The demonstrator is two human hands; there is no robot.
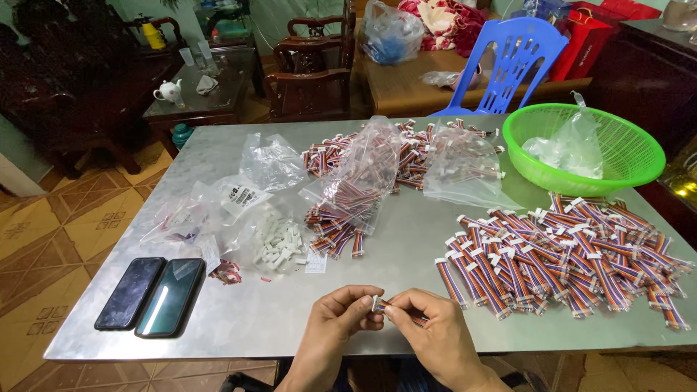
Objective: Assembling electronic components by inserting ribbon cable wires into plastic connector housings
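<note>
Both hands [388,319] pinch cable [382,305] near table edge [218,348].

- two dark phones [150,296] lying side by side near the desk's [239,319] left corner
- green plastic basket [585,147] with a clear bag [568,144] inside, far right
- blue plastic chair [509,59] behind the desk
- white teapot [169,91] on a dark side table [203,94]

Phones [151,296] left on table [239,319], wire pile [566,254] right, basket [583,147] behind pile
</note>
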